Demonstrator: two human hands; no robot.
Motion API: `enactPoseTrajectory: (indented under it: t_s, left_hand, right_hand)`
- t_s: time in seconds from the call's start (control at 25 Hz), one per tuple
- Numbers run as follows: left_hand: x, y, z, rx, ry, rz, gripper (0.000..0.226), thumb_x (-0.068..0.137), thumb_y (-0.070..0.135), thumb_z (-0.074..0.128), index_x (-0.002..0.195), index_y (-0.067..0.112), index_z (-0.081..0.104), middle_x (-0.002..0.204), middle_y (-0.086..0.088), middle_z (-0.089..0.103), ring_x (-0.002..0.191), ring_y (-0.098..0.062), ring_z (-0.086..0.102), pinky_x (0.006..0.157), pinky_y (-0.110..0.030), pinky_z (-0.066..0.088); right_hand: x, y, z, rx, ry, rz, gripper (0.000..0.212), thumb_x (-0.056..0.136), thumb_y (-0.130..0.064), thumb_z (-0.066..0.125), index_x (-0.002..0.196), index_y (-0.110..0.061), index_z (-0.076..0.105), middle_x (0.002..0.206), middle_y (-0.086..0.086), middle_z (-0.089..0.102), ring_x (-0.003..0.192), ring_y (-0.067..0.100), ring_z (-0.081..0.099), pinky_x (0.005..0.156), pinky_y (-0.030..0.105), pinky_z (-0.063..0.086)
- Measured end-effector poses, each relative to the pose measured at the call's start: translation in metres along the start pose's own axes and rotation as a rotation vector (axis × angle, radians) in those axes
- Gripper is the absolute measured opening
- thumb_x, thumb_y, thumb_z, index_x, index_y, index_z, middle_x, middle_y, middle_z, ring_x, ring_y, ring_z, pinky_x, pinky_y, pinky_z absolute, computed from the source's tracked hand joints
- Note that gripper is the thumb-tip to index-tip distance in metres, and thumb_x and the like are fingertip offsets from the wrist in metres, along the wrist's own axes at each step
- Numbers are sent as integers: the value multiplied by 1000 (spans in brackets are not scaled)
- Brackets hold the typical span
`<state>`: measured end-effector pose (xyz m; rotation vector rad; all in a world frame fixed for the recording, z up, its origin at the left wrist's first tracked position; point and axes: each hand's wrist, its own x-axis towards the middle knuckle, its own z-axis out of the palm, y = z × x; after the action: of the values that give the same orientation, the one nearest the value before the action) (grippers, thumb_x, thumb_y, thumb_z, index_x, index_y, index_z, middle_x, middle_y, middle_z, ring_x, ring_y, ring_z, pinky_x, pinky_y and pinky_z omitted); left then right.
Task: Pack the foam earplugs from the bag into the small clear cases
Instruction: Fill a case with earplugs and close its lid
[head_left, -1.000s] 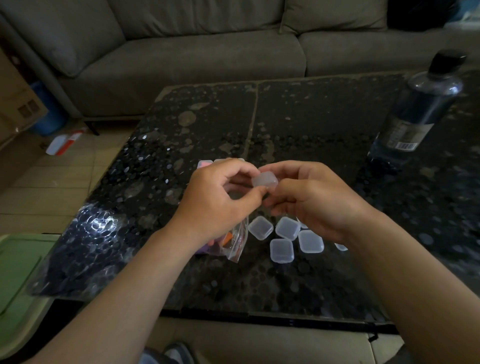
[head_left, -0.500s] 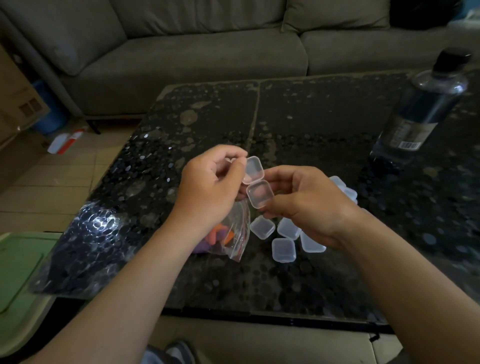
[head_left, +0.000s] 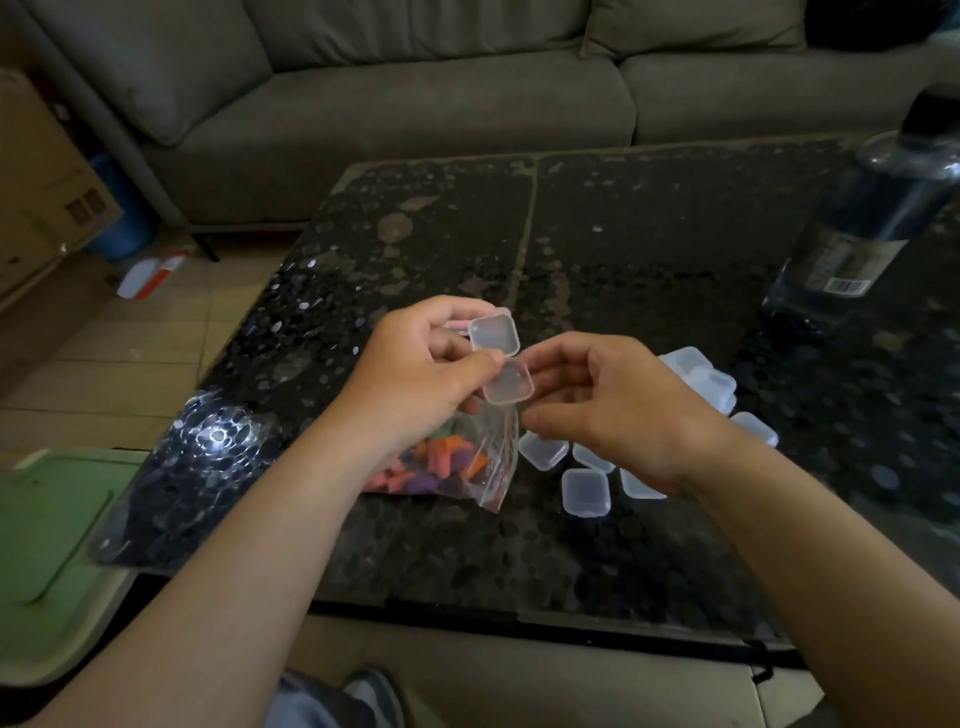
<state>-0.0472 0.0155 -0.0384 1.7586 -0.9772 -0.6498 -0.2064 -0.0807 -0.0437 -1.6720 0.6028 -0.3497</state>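
The small clear plastic case, judged light and slippery, is pinched edgewise by the left hand; the right hand is held slack, empty, beside those fingertips.

Speckled black table; orange-purple earplugs

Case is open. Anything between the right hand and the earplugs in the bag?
Yes. The left hand, holding the open case, hangs over the bag, and the earplugs lie behind its plastic; whether its mouth is open I cannot tell.
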Motion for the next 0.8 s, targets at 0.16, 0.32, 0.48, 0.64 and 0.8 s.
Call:
enactPoseTrajectory:
  t_s: [0.16, 0.32, 0.48, 0.64, 0.8]
  left_hand:
    - [-4, -4, -20, 118, 21, -109, 31, 92, 8, 71, 116, 26, 68, 70, 1, 75, 54, -5, 66, 48, -17, 48]
    - [-8, -14, -37, 158, 2, -223, 32, 91, 8, 72, 119, 23, 66, 78, -4, 77, 73, -24, 75, 56, -28, 59]
    - [-14, -19, -40, 98, -46, -280, 31, 92, 3, 69, 120, 18, 65, 84, -14, 76, 69, -26, 75, 57, -32, 61]
    - [-16, -22, -36, 74, -85, -289, 32, 93, -2, 64, 118, 16, 64, 82, -14, 74, 63, -21, 75, 48, -24, 55]
    - [-14, -26, -33, 84, -88, -262, 32, 92, -3, 64, 119, 15, 64, 83, -16, 72, 72, -25, 77, 59, -34, 63]
  right_hand:
    - [2, 9, 7, -579, 63, -75, 16, 84, -9, 74, 90, -22, 66, 85, -10, 68, 80, 7, 66, 74, 22, 58]
    - [3, 13, 19, -833, -15, -136, 2, 89, -28, 70, 89, -26, 70, 93, -10, 60, 82, 8, 58, 75, 22, 52]
    - [5, 11, 28, -846, -47, -190, 15, 90, -32, 69, 99, -27, 79, 98, -6, 60, 86, 9, 57, 80, 27, 53]
    - [5, 14, 37, -846, -68, -217, 16, 90, -33, 68, 96, -25, 80, 94, -4, 59, 82, 8, 55, 76, 29, 51]
    - [7, 19, 43, -904, -64, -243, 17, 91, -32, 64, 93, -22, 78, 92, -3, 56, 82, 10, 52, 67, 21, 41]
